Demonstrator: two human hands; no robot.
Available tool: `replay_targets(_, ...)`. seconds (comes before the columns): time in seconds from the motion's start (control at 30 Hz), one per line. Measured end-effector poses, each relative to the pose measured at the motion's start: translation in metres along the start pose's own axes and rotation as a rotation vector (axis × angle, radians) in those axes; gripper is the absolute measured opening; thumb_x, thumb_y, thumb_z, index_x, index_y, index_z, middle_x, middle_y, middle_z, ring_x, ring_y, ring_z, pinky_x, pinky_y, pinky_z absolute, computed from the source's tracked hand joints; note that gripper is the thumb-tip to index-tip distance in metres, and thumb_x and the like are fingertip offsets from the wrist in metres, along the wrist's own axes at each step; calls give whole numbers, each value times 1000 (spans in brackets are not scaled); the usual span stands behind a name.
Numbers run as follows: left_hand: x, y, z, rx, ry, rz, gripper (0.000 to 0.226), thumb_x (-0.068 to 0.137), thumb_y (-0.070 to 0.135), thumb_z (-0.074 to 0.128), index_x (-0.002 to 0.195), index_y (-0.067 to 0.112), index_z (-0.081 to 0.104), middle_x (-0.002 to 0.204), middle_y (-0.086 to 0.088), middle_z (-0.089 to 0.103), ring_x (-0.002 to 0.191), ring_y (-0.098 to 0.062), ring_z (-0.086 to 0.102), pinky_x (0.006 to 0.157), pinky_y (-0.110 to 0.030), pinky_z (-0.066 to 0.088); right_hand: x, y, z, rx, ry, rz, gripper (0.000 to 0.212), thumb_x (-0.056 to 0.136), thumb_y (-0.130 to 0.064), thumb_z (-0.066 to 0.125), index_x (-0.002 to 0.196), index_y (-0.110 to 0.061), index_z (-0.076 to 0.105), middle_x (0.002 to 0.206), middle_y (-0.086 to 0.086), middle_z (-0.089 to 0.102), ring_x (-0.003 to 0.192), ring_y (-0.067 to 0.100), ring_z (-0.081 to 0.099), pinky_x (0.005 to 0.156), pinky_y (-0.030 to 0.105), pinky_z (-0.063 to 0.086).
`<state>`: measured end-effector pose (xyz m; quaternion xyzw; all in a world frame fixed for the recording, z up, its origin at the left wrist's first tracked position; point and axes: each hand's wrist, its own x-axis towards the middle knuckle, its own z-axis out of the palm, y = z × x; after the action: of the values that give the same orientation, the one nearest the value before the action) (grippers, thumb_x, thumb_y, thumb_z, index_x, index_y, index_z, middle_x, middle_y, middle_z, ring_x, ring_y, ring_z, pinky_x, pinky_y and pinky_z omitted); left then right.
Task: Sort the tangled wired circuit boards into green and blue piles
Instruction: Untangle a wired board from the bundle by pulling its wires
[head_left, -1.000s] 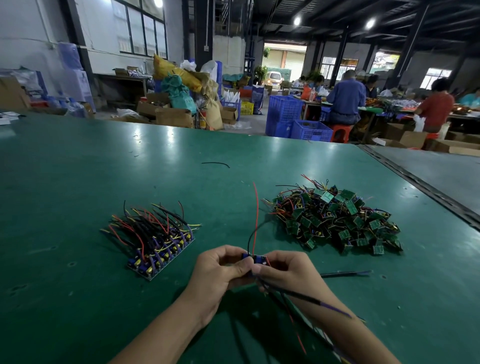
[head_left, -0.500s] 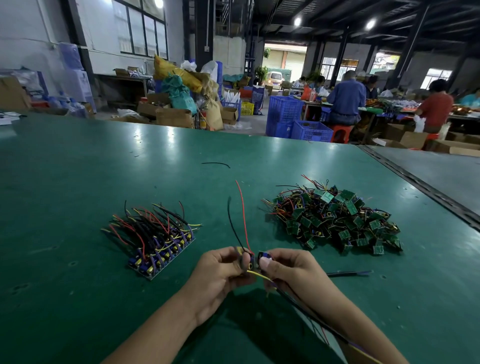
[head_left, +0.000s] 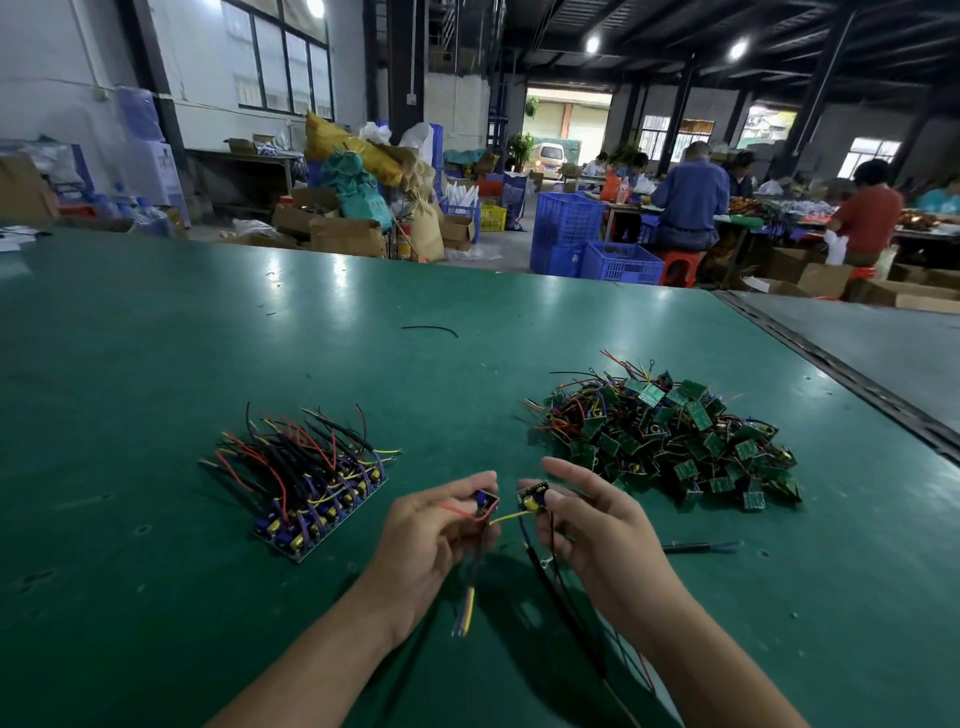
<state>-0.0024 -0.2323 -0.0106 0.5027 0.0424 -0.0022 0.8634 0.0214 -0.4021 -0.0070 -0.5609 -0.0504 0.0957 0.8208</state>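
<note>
My left hand (head_left: 434, 540) pinches a small blue circuit board (head_left: 487, 503) whose red, yellow and dark wires bend and hang down below it. My right hand (head_left: 597, 530) holds a second small board (head_left: 535, 496) with a yellow part, long black and red wires trailing toward me. The two boards are a short gap apart above the green table (head_left: 156, 364), a yellow wire running between them. A neat row of blue boards (head_left: 317, 499) with upright wires lies to the left. A tangled heap of green boards (head_left: 670, 436) lies to the right.
A loose dark and purple wire (head_left: 698, 546) lies right of my right hand, and a black wire scrap (head_left: 430, 329) farther back. A dark seam (head_left: 841, 374) runs along the table's right side. Crates, boxes and seated people are beyond the far edge.
My hands have pulled apart, separating the two boards that were held together. The wires that stood up above the hands have swung down and now hang below them.
</note>
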Motion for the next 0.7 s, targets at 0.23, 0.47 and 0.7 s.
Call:
replay_targets(0.23,0,-4,-1,29,-16,50,30,71,2,68,101,3,75,82,-9,70,62,-15,65,60,-19,54,-1,1,5,-28,85,-100,35,81,-18,67,116,-15,62,86,1,74,79,24,73,66,32,57)
replay_targets(0.47,5,5,-8,-184,64,110,47,65,-4,65,110,11,68,80,-7,68,68,-14,68,62,-18,55,1,-15,-3,313,138,-45,22,91,0,55,110,-7,63,85,13,71,64,20,68,63,34,59)
replay_targets(0.7,4,10,-6,-130,144,97,34,69,6,66,103,0,62,85,-9,72,63,-9,66,59,-17,56,0,-22,-5,232,141,-85,49,69,1,66,117,-8,62,106,15,72,70,10,65,63,16,53)
